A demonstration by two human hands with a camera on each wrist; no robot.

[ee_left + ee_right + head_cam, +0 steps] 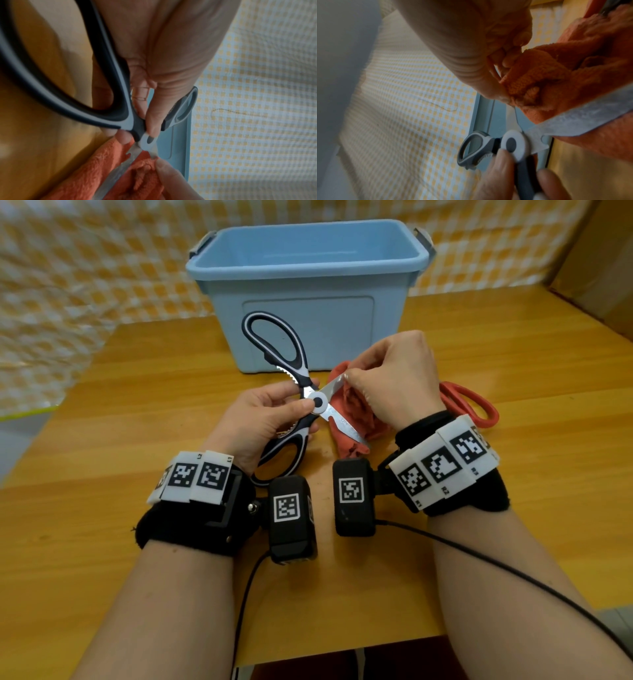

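Left hand (260, 419), centre of the head view: pinches black-and-white-handled steel scissors (318, 402) at the pivot, thumb on top beside the round cap, fingers curled beneath. Scissors held above the wooden worktop (137, 405), spread wide open, with one handle loop toward the upper left, the other toward the left wrist, and both blades toward the right.

Right hand (394, 381), just right of centre: fingers curled, pinches orange terry cloth (354, 409) around the upper blade. Rest of the cloth bunched beneath the lower blade.

Behind both hands, upper centre: light blue plastic storage box (308, 330), open-topped, standing on the worktop. At right, behind the right wrist: red scissor handle (491, 417), flat on the worktop. Across the top: yellow-and-white checked backdrop (85, 268).
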